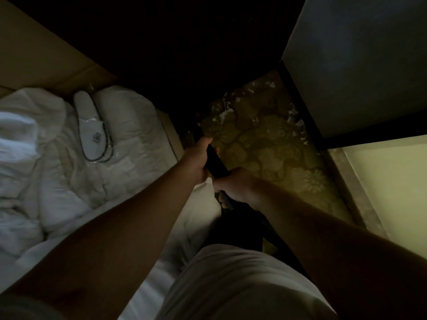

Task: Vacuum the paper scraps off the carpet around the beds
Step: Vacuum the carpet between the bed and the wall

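In dim light both hands grip the black vacuum wand [215, 163], which slants down toward the dark gap between the beds. My left hand [198, 158] holds it higher up, my right hand [233, 185] just below and nearer me. White paper scraps [227, 112] lie scattered on the patterned yellow-brown carpet [272, 158], thickest at the far end and along the right edge [298, 125]. The wand's nozzle is lost in shadow.
An unmade bed with white bedding [120, 144] fills the left; a pair of white slippers [92, 128] lies on it. On the right stands a second bed or furniture with a dark frame [300, 105]. The ribbed vacuum hose [268, 227] runs by my legs.
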`<state>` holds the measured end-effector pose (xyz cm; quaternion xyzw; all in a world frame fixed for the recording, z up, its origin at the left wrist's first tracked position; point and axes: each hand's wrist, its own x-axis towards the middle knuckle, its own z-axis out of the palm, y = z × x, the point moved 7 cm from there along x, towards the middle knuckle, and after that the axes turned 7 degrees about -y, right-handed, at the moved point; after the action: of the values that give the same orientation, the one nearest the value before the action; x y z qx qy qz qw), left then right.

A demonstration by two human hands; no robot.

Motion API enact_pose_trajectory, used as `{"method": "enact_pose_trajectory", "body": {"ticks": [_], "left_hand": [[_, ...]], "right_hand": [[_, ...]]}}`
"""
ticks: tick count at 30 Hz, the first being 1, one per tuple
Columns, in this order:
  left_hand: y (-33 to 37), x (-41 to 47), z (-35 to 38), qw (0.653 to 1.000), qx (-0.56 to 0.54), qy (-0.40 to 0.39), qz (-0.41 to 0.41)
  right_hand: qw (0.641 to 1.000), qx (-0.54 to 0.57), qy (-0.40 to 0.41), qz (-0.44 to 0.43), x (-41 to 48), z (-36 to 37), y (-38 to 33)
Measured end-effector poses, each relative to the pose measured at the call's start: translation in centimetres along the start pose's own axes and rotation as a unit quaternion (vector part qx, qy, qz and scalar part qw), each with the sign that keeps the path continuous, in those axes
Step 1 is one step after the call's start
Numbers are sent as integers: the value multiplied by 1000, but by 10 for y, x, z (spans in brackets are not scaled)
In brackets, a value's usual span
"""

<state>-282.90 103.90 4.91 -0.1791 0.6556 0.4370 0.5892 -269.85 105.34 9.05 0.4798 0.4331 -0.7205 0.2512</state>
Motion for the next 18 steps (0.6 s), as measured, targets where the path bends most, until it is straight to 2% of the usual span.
{"method": "enact_pose_trajectory", "body": {"ticks": [8, 18], "left_hand": [[-28, 12, -2, 999, 16, 15, -44], [-103, -24, 32, 994, 9, -37, -100]], "right_hand": [[999, 23, -15, 46, 14, 0, 27], [997, 31, -5, 71, -52, -20, 92]]}}
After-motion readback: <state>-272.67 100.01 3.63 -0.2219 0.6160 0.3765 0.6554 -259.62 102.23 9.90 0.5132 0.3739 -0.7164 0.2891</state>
